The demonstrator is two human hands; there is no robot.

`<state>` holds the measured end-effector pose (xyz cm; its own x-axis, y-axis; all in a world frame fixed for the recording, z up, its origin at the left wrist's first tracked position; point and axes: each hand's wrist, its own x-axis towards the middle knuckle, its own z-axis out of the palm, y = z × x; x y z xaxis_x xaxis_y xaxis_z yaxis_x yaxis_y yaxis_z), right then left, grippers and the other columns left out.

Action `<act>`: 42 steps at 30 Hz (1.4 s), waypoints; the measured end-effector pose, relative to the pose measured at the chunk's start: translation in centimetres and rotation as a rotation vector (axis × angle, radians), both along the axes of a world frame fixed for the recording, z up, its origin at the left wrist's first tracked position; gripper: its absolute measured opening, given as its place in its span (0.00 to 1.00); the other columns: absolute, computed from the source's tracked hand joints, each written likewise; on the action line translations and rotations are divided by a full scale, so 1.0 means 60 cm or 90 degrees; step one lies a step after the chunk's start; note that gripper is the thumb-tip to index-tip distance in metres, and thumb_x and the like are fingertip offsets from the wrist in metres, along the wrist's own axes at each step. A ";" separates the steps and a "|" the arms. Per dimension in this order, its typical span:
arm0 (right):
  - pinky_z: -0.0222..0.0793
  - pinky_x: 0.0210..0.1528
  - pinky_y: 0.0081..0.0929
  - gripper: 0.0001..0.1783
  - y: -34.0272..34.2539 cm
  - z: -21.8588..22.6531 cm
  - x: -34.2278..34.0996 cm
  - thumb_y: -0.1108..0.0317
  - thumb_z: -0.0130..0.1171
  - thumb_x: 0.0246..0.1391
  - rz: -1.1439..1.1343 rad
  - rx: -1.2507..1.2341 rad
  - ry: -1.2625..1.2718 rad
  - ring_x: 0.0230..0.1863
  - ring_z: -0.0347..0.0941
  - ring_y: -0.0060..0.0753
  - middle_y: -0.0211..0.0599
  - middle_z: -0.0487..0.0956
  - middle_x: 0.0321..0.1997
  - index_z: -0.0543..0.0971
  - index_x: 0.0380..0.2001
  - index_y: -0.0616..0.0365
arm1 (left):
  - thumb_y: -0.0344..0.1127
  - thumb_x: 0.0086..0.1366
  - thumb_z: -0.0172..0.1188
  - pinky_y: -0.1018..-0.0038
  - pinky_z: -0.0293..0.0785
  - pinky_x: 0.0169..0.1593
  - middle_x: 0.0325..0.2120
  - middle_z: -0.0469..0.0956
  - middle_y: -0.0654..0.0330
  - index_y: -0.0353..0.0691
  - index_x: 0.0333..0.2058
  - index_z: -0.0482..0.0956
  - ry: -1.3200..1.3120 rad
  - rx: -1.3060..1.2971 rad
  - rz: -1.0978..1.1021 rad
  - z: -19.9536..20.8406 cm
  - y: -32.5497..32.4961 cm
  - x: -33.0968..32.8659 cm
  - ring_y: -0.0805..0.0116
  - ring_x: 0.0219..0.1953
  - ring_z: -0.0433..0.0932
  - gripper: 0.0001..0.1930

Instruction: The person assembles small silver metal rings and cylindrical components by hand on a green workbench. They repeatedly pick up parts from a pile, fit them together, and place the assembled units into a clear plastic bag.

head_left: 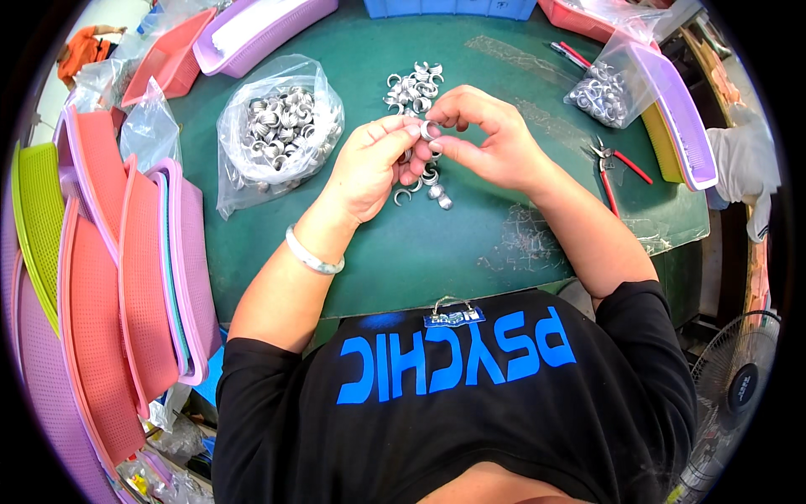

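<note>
Between my two hands, above the green table, is a small silver-grey metal ring (426, 131). My left hand (375, 160) pinches it from the left with thumb and fingers. From the right, my right hand (487, 139) closes finger and thumb on the same ring. Just beyond my hands lies a loose pile of similar curved, open-ended metal rings (413, 86). A few more rings (431, 178) lie on the near side, partly covered by my fingers. To the left stands an open clear plastic bag (284, 126) full of such rings.
Red-handled pliers (606, 172) lie on the green table (403, 252) at right. Beyond them sits another bag of rings (600, 94) beside a purple basket (680, 126). Stacked plastic baskets (101, 311) crowd the left side. A blue crate (453, 7) stands at the back; a fan (730, 391) is lower right.
</note>
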<state>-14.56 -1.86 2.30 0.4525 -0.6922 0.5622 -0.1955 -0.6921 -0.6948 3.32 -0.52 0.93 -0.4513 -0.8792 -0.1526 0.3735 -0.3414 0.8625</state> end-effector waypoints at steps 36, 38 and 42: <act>0.67 0.37 0.29 0.11 -0.177 0.228 -0.363 0.67 0.59 0.37 -0.501 0.142 0.670 0.33 0.72 0.35 0.43 0.77 0.28 0.75 0.25 0.63 | 0.32 0.61 0.49 0.89 0.60 0.23 0.20 0.71 0.70 0.38 0.32 0.75 -0.227 -0.120 0.010 0.009 0.007 -0.001 0.85 0.20 0.65 0.07; 0.66 0.37 0.27 0.11 -0.164 0.235 -0.368 0.68 0.59 0.38 -0.470 0.180 0.583 0.32 0.71 0.32 0.40 0.76 0.27 0.75 0.26 0.63 | 0.32 0.61 0.49 0.89 0.60 0.23 0.20 0.71 0.70 0.39 0.32 0.75 -0.234 -0.122 0.012 0.010 0.007 -0.001 0.85 0.20 0.65 0.07; 0.64 0.37 0.24 0.10 -0.136 0.242 -0.378 0.69 0.57 0.43 -0.393 0.130 0.532 0.31 0.67 0.24 0.34 0.74 0.27 0.73 0.30 0.63 | 0.32 0.61 0.50 0.89 0.60 0.23 0.20 0.70 0.70 0.39 0.32 0.75 -0.249 -0.126 0.015 0.008 0.006 -0.002 0.85 0.20 0.64 0.06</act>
